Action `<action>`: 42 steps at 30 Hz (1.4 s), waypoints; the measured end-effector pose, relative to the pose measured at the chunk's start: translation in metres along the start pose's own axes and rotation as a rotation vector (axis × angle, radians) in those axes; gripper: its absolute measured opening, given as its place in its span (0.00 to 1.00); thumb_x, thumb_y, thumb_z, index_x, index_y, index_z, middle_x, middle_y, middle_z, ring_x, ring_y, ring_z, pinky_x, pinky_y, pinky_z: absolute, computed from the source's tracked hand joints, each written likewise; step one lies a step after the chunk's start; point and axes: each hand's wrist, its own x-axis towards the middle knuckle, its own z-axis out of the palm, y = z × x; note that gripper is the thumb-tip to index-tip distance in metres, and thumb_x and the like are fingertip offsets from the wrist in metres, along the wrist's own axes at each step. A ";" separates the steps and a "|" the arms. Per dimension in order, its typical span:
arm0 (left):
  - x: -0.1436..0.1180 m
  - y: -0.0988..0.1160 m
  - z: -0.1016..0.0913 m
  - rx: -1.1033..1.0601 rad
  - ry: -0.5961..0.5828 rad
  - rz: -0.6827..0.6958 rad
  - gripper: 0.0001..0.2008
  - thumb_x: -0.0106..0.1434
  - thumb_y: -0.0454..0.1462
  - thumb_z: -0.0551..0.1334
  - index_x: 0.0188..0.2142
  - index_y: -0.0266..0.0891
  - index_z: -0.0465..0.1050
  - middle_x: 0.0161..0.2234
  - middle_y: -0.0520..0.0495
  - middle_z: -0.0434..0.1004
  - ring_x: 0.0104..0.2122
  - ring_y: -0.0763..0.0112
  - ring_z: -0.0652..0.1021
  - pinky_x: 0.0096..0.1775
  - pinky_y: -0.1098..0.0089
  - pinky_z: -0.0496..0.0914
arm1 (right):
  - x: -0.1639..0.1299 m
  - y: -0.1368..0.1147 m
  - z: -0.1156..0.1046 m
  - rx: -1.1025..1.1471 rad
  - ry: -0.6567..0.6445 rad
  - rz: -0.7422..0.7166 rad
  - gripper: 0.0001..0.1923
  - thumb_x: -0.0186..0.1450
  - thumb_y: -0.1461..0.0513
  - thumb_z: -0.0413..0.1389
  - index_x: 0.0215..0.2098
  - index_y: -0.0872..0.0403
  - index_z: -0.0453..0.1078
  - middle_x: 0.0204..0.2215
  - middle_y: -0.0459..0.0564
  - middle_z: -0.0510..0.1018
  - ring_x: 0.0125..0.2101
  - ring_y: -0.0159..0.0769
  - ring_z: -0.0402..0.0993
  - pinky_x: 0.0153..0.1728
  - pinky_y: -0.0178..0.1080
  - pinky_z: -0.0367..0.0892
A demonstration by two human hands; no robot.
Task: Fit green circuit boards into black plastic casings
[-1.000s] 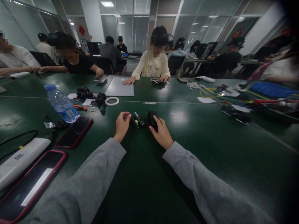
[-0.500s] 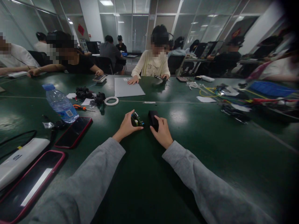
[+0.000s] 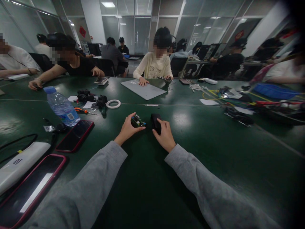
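Observation:
A small green circuit board (image 3: 138, 121) with blue and pale parts on it is gripped between the thumb and fingers of my left hand (image 3: 128, 128). My right hand (image 3: 165, 135) is closed around a black box-shaped case (image 3: 155, 121), whose right side the fingers partly cover. Board and case are side by side, a narrow gap apart, over the dark green table (image 3: 147, 178). Whether either one rests on the tabletop, I cannot tell.
To the left are a water bottle (image 3: 62, 108), two phones (image 3: 75, 136), a white device (image 3: 22, 165), an orange-handled screwdriver (image 3: 82, 110) and a white tape ring (image 3: 113, 104). Across the table, a person's hand lies on a grey panel (image 3: 145, 90). Cables and a blue tray (image 3: 274, 91) are at right.
The circuit board in my left hand has tilted flatter. My right hand and the case have barely moved. Across the table, the person's grey panel has turned and slid right.

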 end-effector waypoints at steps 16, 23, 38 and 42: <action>0.011 0.001 -0.027 -1.245 0.002 -0.556 0.25 0.59 0.50 0.62 0.52 0.39 0.68 0.45 0.41 0.75 0.46 0.61 0.77 0.51 0.63 0.68 | 0.001 -0.003 -0.003 0.144 0.003 0.047 0.28 0.62 0.58 0.54 0.60 0.56 0.59 0.50 0.58 0.61 0.52 0.44 0.62 0.56 0.49 0.62; 0.012 0.000 -0.029 -1.290 -0.078 -0.610 0.33 0.59 0.58 0.56 0.52 0.34 0.68 0.43 0.34 0.76 0.45 0.56 0.77 0.47 0.61 0.70 | 0.005 0.000 -0.004 0.335 0.006 0.164 0.23 0.66 0.55 0.48 0.57 0.54 0.62 0.49 0.55 0.68 0.50 0.42 0.66 0.56 0.50 0.60; 0.015 -0.005 -0.029 -1.359 -0.007 -0.650 0.39 0.58 0.62 0.49 0.52 0.31 0.67 0.47 0.31 0.74 0.43 0.58 0.76 0.43 0.64 0.70 | 0.007 0.013 0.001 0.436 0.084 0.265 0.24 0.68 0.48 0.44 0.51 0.54 0.67 0.47 0.54 0.72 0.48 0.44 0.68 0.53 0.50 0.61; 0.015 -0.007 -0.029 -1.362 -0.022 -0.643 0.38 0.59 0.61 0.46 0.51 0.31 0.67 0.47 0.31 0.74 0.42 0.58 0.77 0.43 0.64 0.71 | 0.007 0.010 0.002 0.472 0.097 0.276 0.25 0.67 0.46 0.46 0.52 0.54 0.65 0.48 0.55 0.71 0.50 0.43 0.67 0.54 0.49 0.62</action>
